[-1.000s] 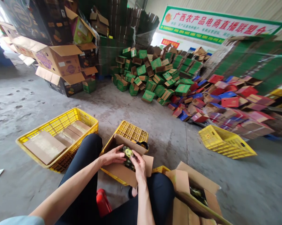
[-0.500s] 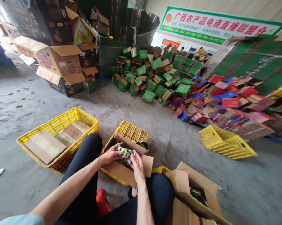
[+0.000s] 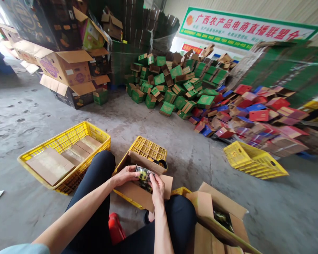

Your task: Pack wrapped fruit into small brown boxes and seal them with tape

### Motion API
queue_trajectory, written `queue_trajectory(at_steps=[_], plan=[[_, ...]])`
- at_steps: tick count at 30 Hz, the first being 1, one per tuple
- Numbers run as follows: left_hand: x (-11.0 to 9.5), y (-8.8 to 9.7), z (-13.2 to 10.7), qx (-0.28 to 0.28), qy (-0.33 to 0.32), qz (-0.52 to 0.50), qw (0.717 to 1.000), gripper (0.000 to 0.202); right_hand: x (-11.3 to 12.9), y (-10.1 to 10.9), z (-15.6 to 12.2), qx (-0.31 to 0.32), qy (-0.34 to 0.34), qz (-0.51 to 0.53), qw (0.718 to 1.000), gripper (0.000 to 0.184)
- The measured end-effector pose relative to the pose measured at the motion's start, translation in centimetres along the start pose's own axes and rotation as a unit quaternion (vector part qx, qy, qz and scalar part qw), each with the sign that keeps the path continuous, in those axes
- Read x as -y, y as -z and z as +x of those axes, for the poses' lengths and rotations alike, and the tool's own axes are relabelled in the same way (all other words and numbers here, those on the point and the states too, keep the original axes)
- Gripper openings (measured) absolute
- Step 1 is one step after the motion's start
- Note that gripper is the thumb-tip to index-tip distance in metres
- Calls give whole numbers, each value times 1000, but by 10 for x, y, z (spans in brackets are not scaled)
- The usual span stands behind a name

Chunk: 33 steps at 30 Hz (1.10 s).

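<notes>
Between my two hands is a shiny plastic packet with something yellow-green and dark spotted inside; I cannot make out its kind. My left hand pinches the packet's left end, and my right hand grips its right end. Both are just above an open cardboard box, whose flaps stand out around it. That box rests on an upturned yellow crate between my knees. More dark, shiny contents show partly under the packet, mostly hidden by it. Beyond the box's far flap lies a black and yellow tape dispenser.
To the left, a yellow crate holds several closed cardboard boxes. At lower right, an open carton contains dark wrapped items. Another yellow crate lies tilted on the floor. Piles of green boxes and red boxes spread behind. A red stool is under me.
The packet has turned and flattened slightly between my hands. My left fingers have slid to its left end, and my right hand has shifted a little to the right.
</notes>
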<state>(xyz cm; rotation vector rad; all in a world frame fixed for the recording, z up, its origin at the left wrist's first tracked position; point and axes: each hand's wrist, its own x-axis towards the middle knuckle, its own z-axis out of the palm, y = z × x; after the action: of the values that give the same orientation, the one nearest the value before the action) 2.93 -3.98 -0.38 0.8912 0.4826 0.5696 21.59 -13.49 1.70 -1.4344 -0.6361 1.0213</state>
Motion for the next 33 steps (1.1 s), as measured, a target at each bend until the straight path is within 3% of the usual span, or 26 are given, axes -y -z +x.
queue_trajectory(at_steps=[7, 10, 13, 18, 22, 28, 33], plan=[[2, 4, 3, -79, -7, 24, 997, 49, 4, -1, -2, 25, -5, 13, 1000, 59], [3, 5, 4, -85, -14, 22, 996, 48, 3, -2, -3, 57, -26, 37, 997, 55], [3, 4, 4, -83, -10, -9, 996, 54, 0, -2, -1, 38, -30, 62, 997, 54], [1, 2, 2, -88, 65, -62, 992, 85, 2, -1, 0, 18, -15, 43, 999, 52], [3, 3, 2, -67, 104, -65, 990, 85, 6, 1, -2, 48, 25, -3, 999, 36], [7, 6, 5, -78, 53, -24, 995, 59, 5, 3, -5, 93, 68, -70, 991, 17], [11, 10, 7, -122, -11, -19, 992, 68, 5, 1, -3, 74, 18, 22, 997, 33]])
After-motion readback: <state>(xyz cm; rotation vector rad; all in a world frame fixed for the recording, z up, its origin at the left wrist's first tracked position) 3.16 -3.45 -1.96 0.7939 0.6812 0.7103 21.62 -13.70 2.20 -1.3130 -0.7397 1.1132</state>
